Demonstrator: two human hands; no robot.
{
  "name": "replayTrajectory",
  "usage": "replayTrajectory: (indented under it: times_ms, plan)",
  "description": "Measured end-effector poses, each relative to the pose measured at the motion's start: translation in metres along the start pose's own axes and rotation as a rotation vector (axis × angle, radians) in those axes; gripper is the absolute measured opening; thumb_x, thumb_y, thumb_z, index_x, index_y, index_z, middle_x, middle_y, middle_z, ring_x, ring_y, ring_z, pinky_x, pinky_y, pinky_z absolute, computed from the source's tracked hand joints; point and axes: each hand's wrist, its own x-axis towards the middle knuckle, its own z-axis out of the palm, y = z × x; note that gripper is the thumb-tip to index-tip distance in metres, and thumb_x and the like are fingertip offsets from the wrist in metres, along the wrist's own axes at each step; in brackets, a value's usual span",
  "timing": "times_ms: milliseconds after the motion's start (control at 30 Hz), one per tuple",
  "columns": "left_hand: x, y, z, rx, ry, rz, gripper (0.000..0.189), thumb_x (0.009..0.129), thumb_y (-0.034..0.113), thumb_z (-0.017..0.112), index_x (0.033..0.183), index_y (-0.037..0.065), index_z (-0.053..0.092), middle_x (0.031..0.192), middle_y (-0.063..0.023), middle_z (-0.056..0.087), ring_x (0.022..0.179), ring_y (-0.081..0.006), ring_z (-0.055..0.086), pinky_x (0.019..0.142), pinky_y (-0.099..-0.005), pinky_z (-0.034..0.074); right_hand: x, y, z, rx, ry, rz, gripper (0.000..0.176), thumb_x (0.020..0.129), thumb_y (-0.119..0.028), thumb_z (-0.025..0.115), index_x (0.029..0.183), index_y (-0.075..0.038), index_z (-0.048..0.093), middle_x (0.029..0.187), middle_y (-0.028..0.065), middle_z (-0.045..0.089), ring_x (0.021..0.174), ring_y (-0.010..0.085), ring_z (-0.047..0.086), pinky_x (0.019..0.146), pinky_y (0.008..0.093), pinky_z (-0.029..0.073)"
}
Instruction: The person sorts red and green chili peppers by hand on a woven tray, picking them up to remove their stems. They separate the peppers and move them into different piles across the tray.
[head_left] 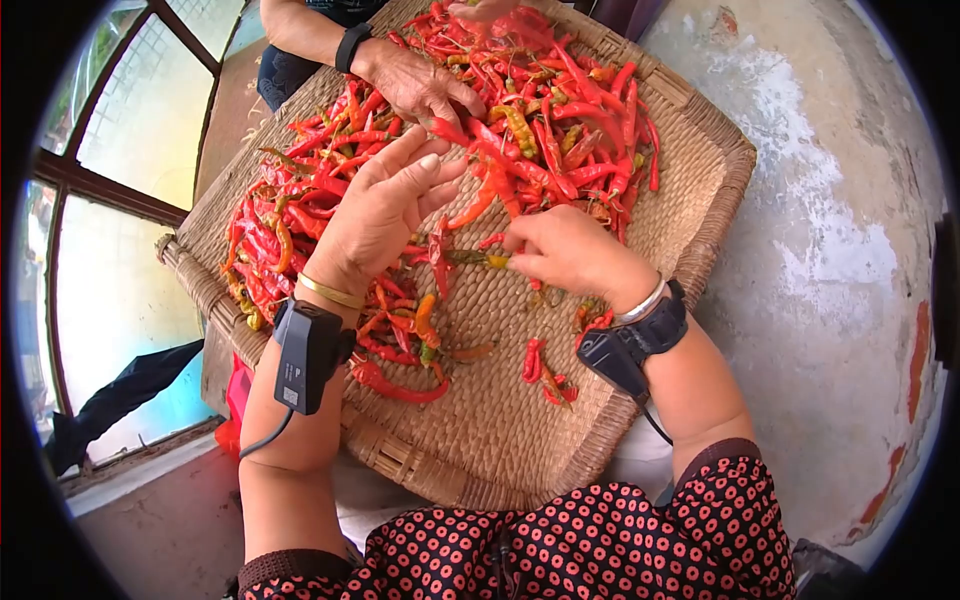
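Observation:
Red chili peppers (590, 110) lie heaped over a woven tray (480, 430), with some yellow and orange ones among them. My left hand (385, 205) is open above the heap, fingers stretched out and slightly apart, palm turned to the right. To its right, my right hand (585, 250) is closed in a pinch, a yellow-green chili pepper (493, 261) at its thumb and fingertips. A dried red chili pepper (439, 255) hangs or lies just below my left fingers. Several loose chilies (400, 385) lie nearer to me, left of the middle.
Across the tray, another person's hand (420, 85) with a black wristband reaches into the pile; part of a second hand (485, 10) shows at the top edge. A framed window (130, 230) stands at the left, and a worn plaster wall (830, 220) at the right.

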Motion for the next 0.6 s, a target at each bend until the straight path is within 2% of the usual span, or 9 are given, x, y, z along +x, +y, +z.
replayTrajectory:
  times_ms: [67, 100, 133, 200, 233, 333, 400, 533, 600]
  plan:
    - [0.002, 0.001, -0.008, 0.463, -0.114, -0.01, 0.043, 0.09, 0.014, 0.053, 0.128, -0.003, 0.041, 0.113, -0.0056, 0.058, 0.091, -0.0159, 0.06, 0.078, -0.0261, 0.048, 0.003, 0.004, 0.017, -0.16, 0.072, -0.199, 0.021, 0.074, -0.02, 0.065, 0.09, -0.008, 0.063, 0.077, 0.0127, 0.064, 0.071, 0.0311, 0.062, 0.065, 0.04, 0.049]
    - [0.005, -0.004, -0.013, 0.742, -0.161, 0.04, 0.037, 0.085, 0.014, 0.059, 0.118, -0.001, 0.052, 0.099, -0.0072, 0.063, 0.083, -0.0167, 0.062, 0.071, -0.0276, 0.049, 0.003, 0.002, 0.023, -0.184, 0.1, -0.227, 0.019, 0.073, -0.02, 0.065, 0.086, -0.007, 0.061, 0.077, 0.013, 0.063, 0.072, 0.0332, 0.062, 0.065, 0.0421, 0.05]
    - [0.006, -0.008, -0.017, 0.742, -0.16, 0.038, 0.037, 0.085, 0.014, 0.059, 0.118, -0.001, 0.052, 0.099, -0.0072, 0.063, 0.083, -0.0167, 0.062, 0.071, -0.0276, 0.049, 0.003, 0.0, 0.029, -0.183, 0.098, -0.227, 0.019, 0.073, -0.02, 0.065, 0.086, -0.007, 0.061, 0.077, 0.013, 0.063, 0.072, 0.0332, 0.062, 0.065, 0.0421, 0.05]
    - [0.003, -0.013, -0.019, 1.51, -0.318, 0.19, 0.029, 0.078, 0.015, 0.064, 0.104, 0.003, 0.062, 0.081, -0.0115, 0.065, 0.072, -0.0203, 0.063, 0.065, -0.031, 0.049, 0.005, -0.003, 0.038, -0.329, 0.147, -0.185, 0.02, 0.071, -0.021, 0.065, 0.081, -0.005, 0.058, 0.071, 0.0131, 0.062, 0.07, 0.0325, 0.063, 0.064, 0.0423, 0.05]
    - [-0.001, -0.017, -0.019, 1.643, -0.302, 0.234, 0.023, 0.072, 0.019, 0.067, 0.092, 0.006, 0.064, 0.072, -0.0144, 0.062, 0.069, -0.0276, 0.062, 0.063, -0.036, 0.049, 0.005, -0.005, 0.039, -0.326, 0.148, -0.186, 0.02, 0.071, -0.021, 0.065, 0.081, -0.005, 0.058, 0.071, 0.0131, 0.062, 0.07, 0.0325, 0.063, 0.064, 0.0423, 0.05]
    - [-0.007, -0.02, -0.018, 1.906, -0.314, 0.14, 0.022, 0.072, 0.023, 0.067, 0.087, 0.007, 0.063, 0.074, -0.0133, 0.063, 0.072, -0.0317, 0.061, 0.064, -0.0406, 0.048, 0.008, -0.007, 0.043, -0.445, 0.121, -0.13, 0.016, 0.07, -0.017, 0.063, 0.08, -0.005, 0.06, 0.069, 0.013, 0.063, 0.069, 0.0303, 0.064, 0.062, 0.0398, 0.051]
    - [-0.008, -0.025, -0.018, 1.916, -0.313, 0.13, 0.023, 0.072, 0.025, 0.067, 0.086, 0.008, 0.062, 0.074, -0.0134, 0.063, 0.073, -0.0325, 0.061, 0.064, -0.0423, 0.048, 0.011, -0.006, 0.048, -0.511, 0.146, -0.093, 0.012, 0.069, -0.016, 0.061, 0.077, -0.007, 0.061, 0.067, 0.0112, 0.063, 0.069, 0.0289, 0.065, 0.062, 0.039, 0.051]
    - [-0.008, -0.025, -0.015, 1.944, -0.315, 0.167, 0.02, 0.072, 0.025, 0.066, 0.082, 0.007, 0.063, 0.072, -0.0136, 0.062, 0.071, -0.0323, 0.061, 0.064, -0.0422, 0.048, 0.005, -0.004, 0.031, -0.458, 0.064, -0.123, 0.011, 0.07, -0.016, 0.059, 0.075, -0.007, 0.063, 0.068, 0.0117, 0.063, 0.071, 0.029, 0.065, 0.063, 0.039, 0.051]
    - [-0.008, -0.024, -0.016, 1.919, -0.327, 0.168, 0.019, 0.072, 0.025, 0.065, 0.079, 0.007, 0.063, 0.071, -0.0138, 0.061, 0.07, -0.0324, 0.061, 0.063, -0.0421, 0.048, 0.002, 0.0, 0.014, -0.314, 0.002, -0.114, 0.013, 0.069, -0.017, 0.056, 0.071, -0.004, 0.058, 0.066, 0.015, 0.061, 0.066, 0.0346, 0.061, 0.06, 0.0437, 0.048]
